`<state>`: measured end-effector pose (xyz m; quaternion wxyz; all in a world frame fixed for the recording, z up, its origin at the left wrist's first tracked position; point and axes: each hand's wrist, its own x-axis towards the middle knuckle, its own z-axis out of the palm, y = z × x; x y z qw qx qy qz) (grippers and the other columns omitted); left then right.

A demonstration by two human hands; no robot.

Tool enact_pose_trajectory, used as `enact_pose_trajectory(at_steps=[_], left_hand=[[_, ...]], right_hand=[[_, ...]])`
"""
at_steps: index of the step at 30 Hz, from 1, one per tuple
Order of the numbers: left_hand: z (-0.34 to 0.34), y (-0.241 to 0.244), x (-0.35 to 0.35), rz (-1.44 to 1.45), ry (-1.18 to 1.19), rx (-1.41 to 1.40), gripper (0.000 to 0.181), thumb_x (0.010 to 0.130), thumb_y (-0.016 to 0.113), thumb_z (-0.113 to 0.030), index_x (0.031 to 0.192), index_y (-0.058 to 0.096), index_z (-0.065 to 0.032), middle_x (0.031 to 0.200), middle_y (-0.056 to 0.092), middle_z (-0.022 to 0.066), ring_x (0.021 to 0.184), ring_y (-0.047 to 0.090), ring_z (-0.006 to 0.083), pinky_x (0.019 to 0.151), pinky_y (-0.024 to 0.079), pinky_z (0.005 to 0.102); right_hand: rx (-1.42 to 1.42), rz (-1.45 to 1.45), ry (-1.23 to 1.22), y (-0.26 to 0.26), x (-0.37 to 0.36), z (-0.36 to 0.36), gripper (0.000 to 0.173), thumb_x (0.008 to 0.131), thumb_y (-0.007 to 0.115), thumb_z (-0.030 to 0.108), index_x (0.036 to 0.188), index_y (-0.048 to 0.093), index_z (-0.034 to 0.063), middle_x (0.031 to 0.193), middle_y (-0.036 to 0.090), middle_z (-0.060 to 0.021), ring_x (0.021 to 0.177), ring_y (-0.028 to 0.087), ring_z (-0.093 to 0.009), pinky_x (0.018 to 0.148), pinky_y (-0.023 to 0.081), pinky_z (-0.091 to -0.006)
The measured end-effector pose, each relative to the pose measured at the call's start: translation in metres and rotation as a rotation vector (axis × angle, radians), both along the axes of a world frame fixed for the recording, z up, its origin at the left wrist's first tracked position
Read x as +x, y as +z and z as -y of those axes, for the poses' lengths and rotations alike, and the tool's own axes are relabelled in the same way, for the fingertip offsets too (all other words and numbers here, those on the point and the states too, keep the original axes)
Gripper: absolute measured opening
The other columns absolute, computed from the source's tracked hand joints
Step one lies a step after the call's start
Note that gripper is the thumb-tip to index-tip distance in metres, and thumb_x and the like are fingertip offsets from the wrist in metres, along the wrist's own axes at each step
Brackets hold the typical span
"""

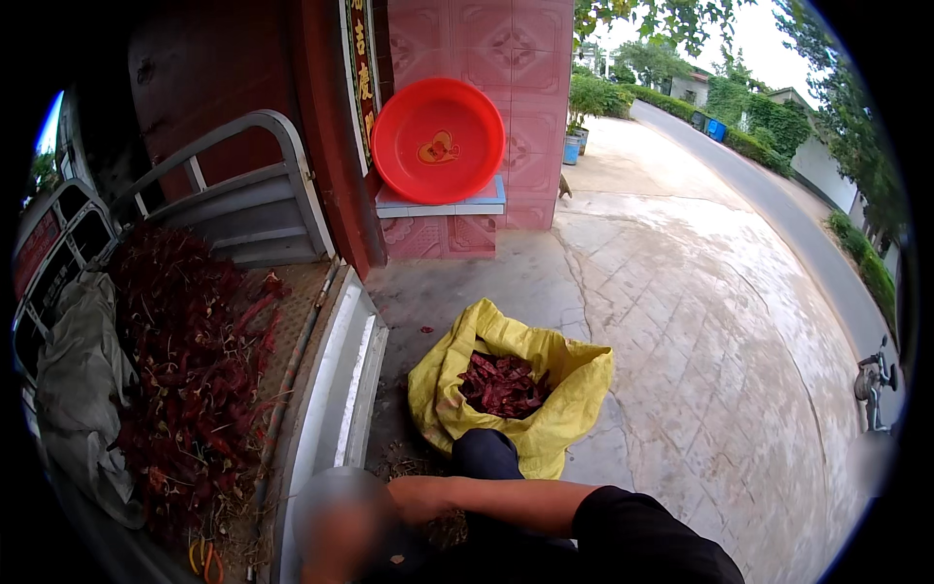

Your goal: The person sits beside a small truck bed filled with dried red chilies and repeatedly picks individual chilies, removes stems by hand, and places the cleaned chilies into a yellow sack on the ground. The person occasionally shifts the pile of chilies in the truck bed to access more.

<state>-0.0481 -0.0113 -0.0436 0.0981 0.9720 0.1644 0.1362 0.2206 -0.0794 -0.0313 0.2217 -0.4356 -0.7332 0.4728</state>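
My right hand (419, 500) reaches across my lap from the right, beside the lowered side panel of a cargo bed. Its fingers run into a blurred patch, so what they hold is hidden. At the lower left, my left hand (339, 533) is mostly lost in that same blur. In front of my knee (485, 449) stands a yellow woven sack (576, 409), its mouth rolled wide, with dried red chillies (503, 383) inside. To my left, a large heap of dried chillies with stems (190, 350) lies on the cargo bed (299, 292).
A grey cloth (80, 394) lies beside the heap. Tools with orange and yellow handles (208, 561) rest on the bed's near edge. A red plastic basin (438, 146) leans on a tiled ledge (438, 210). The metal side panel (343, 387) edges my left. Concrete ground (693, 350) extends right.
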Motion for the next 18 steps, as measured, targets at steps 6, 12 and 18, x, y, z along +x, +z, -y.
enact_pose_trajectory(at_steps=[6,12,18], left_hand=[[-0.002,0.005,0.004,0.000,-0.021,-0.012,0.028,0.095,0.069,-0.019,0.118,0.069,-0.0031,0.108,0.072,0.0177,0.092,0.070,0.0403,0.080,0.058,0.0505],[-0.007,0.007,0.001,-0.087,-0.150,-0.061,0.016,0.095,0.068,-0.019,0.100,0.066,-0.0036,0.092,0.068,0.0179,0.084,0.067,0.0412,0.072,0.054,0.0527],[-0.013,-0.003,0.000,-0.044,-0.166,-0.102,0.018,0.099,0.063,-0.021,0.090,0.061,-0.0052,0.087,0.064,0.0182,0.080,0.065,0.0412,0.070,0.052,0.0533]], right_hand=[[0.131,0.019,0.081,-0.020,0.008,-0.004,0.033,0.095,0.060,0.016,0.123,0.068,0.0003,0.113,0.073,-0.0255,0.104,0.071,-0.042,0.092,0.055,-0.0465],[0.153,-0.029,0.197,0.008,0.013,0.001,0.030,0.099,0.057,0.019,0.120,0.067,0.0004,0.101,0.073,-0.0245,0.094,0.072,-0.039,0.085,0.056,-0.0460],[0.246,-0.155,0.127,-0.035,0.010,-0.007,0.029,0.105,0.053,0.024,0.116,0.068,0.0009,0.091,0.072,-0.0187,0.083,0.072,-0.029,0.075,0.058,-0.0421]])
